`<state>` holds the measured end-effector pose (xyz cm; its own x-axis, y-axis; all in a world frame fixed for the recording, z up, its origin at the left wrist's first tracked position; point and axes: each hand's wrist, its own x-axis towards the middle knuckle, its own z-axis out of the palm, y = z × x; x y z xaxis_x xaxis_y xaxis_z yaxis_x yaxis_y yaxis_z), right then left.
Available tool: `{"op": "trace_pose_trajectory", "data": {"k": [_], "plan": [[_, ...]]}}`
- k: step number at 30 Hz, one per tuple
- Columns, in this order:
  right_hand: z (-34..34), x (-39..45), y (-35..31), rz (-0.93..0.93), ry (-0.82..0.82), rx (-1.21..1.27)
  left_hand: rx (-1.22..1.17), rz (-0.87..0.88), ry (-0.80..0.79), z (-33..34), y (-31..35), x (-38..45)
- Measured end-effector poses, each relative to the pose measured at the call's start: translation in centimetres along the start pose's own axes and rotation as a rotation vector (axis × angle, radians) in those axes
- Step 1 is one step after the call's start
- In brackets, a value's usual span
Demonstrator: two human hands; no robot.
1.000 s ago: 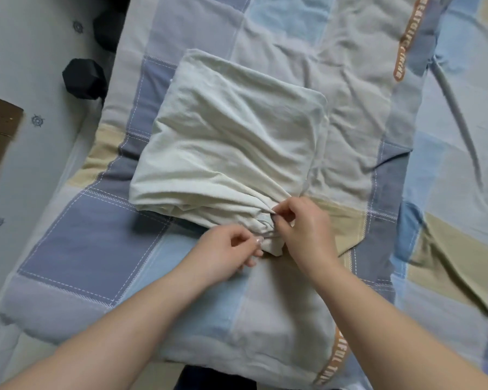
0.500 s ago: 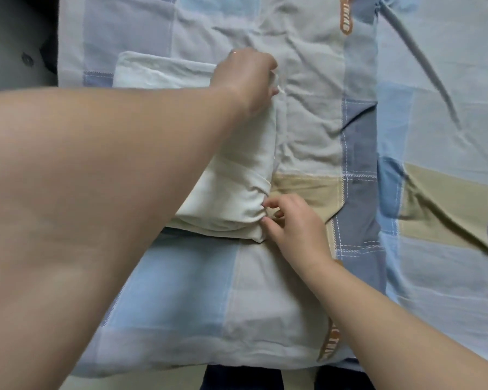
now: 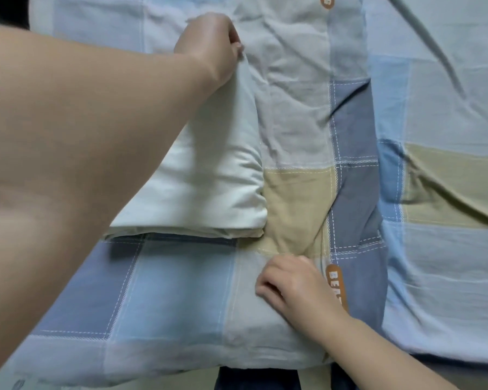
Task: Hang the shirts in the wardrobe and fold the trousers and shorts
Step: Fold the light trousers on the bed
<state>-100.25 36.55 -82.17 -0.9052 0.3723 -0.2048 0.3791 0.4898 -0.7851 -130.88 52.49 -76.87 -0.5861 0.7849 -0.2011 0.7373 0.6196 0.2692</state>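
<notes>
A folded cream-white garment [image 3: 214, 181] lies on the checked bed cover, its near edge showing several stacked layers. My left hand [image 3: 209, 47] reaches across it and pinches its far right corner, and my left forearm hides most of the garment's left side. Near the bed's front edge, my right hand [image 3: 296, 285] rests on the bed cover with its fingers curled and nothing in them, a short way below the garment's near right corner.
The checked bed cover [image 3: 350, 164] in blue, grey and beige squares fills the view, creased on the right. Its padded front edge [image 3: 181, 353] runs along the bottom, with something dark [image 3: 254, 380] below it. A dark strip shows at the top left.
My left hand moved from the garment's near corner to its far right corner. My right hand let go of the near corner and drew back onto the bed cover. The garment now lies flatter.
</notes>
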Motion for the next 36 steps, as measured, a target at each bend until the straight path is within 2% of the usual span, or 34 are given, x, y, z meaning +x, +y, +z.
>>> {"op": "trace_pose_trajectory", "data": {"k": [3,5,7,11,16,18,19,21,23,25,28,32,34,36], "plan": [[-1.1,2.9,-0.7,0.348,0.233,0.343,0.013,0.1,-0.013,0.6,-0.9,-0.8],[-1.9,5.4,-0.9,0.469,0.301,0.444,0.048,0.135,-0.001,0.9,-1.7,-1.3],[-2.5,7.2,-0.9,0.445,0.257,0.317,0.093,0.091,0.02,0.9,-2.3,-1.7],[-2.1,7.1,-0.3,0.289,0.184,0.109,0.016,-0.055,0.049,0.2,-1.6,-0.4],[-1.5,5.3,-0.1,0.246,-0.01,0.133,0.092,0.019,0.051,1.2,-0.7,0.3],[-2.2,6.2,0.1,0.252,-0.012,0.147,0.122,0.126,0.12,1.8,-1.2,-1.0],[-2.6,6.6,0.1,0.273,0.057,0.178,0.12,0.235,0.148,2.0,-1.4,-2.3],[-3.5,7.8,-0.1,0.256,0.308,0.154,0.133,0.524,0.188,2.0,-2.6,-5.0],[-3.9,9.6,-0.5,0.174,0.467,-0.037,0.214,0.681,0.19,2.1,-4.7,-7.7],[-3.8,12.3,-1.1,0.075,0.467,-0.202,0.281,0.644,0.151,2.0,-7.7,-10.3],[-3.0,16.4,-1.7,-0.022,0.304,-0.386,0.399,0.499,0.06,2.0,-12.4,-12.7],[-4.0,20.0,1.0,0.141,0.007,-0.562,0.523,0.205,-0.119,2.7,-16.3,-12.8],[-4.7,19.7,2.1,0.128,0.009,-0.537,0.485,0.189,-0.1,3.1,-16.6,-12.7],[-4.9,18.7,1.7,0.073,0.122,-0.349,0.332,0.161,0.014,2.5,-16.8,-13.3]]}}
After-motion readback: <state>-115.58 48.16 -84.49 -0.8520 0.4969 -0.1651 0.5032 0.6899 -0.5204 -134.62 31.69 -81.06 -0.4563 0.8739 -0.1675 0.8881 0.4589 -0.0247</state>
